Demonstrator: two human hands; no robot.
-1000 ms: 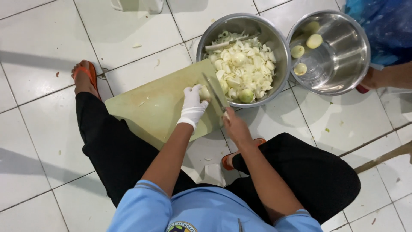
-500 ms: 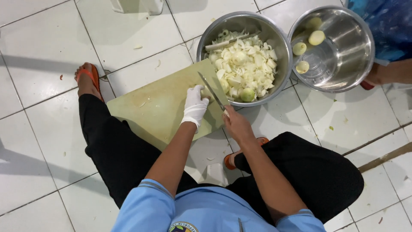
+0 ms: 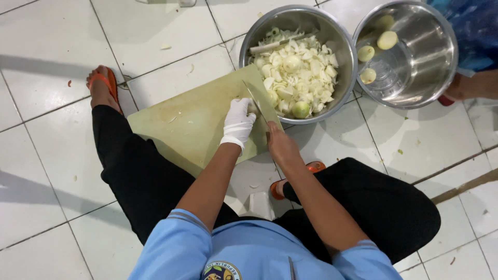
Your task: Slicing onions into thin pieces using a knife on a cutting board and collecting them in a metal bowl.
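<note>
I squat over a pale green cutting board lying on the white tiled floor. My left hand, in a white glove, presses down on an onion piece at the board's far right edge; the piece is mostly hidden under the fingers. My right hand grips the handle of a knife, whose blade rests on the board right beside the gloved fingers. Just beyond the board stands a steel bowl heaped with chopped onion.
A second steel bowl at the upper right holds water and three peeled onions. Another person's arm and blue garment show at the right edge. Onion scraps dot the tiles. My orange sandals flank the board.
The view has shifted slightly. The knife has come down from the onion pile's edge to the board beside my gloved left hand, which stays at the board's right edge.
</note>
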